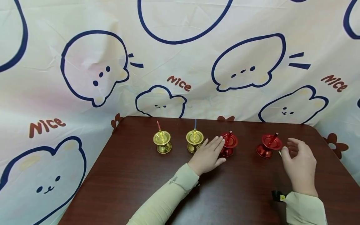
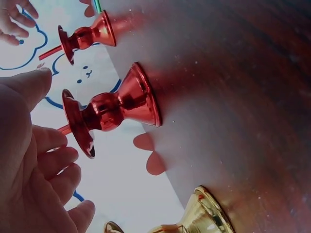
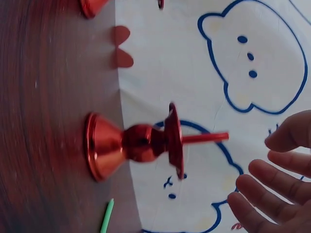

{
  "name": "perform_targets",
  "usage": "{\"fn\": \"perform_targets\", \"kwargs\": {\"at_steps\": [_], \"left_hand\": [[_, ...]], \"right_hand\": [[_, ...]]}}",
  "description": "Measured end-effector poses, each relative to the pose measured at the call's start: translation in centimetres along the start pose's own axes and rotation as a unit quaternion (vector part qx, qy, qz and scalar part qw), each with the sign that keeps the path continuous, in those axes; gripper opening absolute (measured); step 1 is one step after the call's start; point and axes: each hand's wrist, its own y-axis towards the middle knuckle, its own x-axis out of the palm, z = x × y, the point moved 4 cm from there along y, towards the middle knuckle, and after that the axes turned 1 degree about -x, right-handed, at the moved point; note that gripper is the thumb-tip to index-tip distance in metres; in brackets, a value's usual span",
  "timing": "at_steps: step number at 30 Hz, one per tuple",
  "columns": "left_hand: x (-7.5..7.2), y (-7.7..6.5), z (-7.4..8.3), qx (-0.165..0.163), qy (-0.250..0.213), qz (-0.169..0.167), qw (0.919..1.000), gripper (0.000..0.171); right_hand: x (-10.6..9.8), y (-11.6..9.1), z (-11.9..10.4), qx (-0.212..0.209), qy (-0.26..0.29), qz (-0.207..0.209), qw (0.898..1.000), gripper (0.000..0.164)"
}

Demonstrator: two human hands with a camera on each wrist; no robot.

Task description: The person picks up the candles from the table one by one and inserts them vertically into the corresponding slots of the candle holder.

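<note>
Two gold candle holders, a left one [image 1: 162, 147] with a pink candle [image 1: 158, 125] and a right one [image 1: 194, 137] with a blue candle [image 1: 195, 124], stand beside two red candle holders. My left hand [image 1: 206, 157], fingers loosely extended, is at the middle red candle holder [image 2: 104, 111]; its fingertips partly hide the upright stem, and I cannot tell whether they touch. Beside the far-right red candle holder [image 1: 269, 144] is my right hand [image 1: 301, 164], fingers loosely bent with nothing between them. A green candle [image 3: 107, 216] lies on the table near that holder.
The brown wooden table [image 1: 126, 187] has rounded far corners. Behind it hangs a pale cloth [image 1: 197, 62] printed with blue cartoon outlines and brown flowers. A small black object with a yellow patch [image 1: 278, 196] shows by the right sleeve [image 1: 305, 207].
</note>
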Motion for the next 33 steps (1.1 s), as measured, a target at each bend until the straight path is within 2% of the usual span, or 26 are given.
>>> {"fn": "perform_targets", "kwargs": {"at_steps": [6, 12, 18, 23, 28, 33], "left_hand": [[0.4, 0.2, 0.0, -0.004, -0.003, -0.016, 0.9999, 0.068], [0.6, 0.2, -0.1, -0.003, 0.003, -0.014, 0.9999, 0.065], [0.5, 0.3, -0.2, -0.006, -0.005, -0.019, 0.9998, 0.064], [0.6, 0.3, -0.3, -0.004, -0.005, -0.017, 0.9998, 0.063], [0.8, 0.4, -0.4, -0.004, -0.006, -0.011, 0.9999, 0.06], [0.9, 0.5, -0.3, -0.007, -0.011, -0.009, 0.9999, 0.06]], "right_hand": [[0.4, 0.9, 2.1, 0.03, -0.031, -0.067, 0.997, 0.044], [1.1, 1.6, 4.0, 0.048, -0.047, -0.125, 0.99, 0.044], [2.0, 2.5, 5.2, 0.028, -0.064, -0.183, 0.981, 0.042], [2.7, 3.1, 5.9, 0.016, -0.077, -0.214, 0.974, 0.042], [3.3, 3.7, 6.6, 0.017, -0.083, -0.232, 0.969, 0.039], [4.0, 4.2, 7.1, 0.001, -0.092, -0.247, 0.965, 0.036]]}}
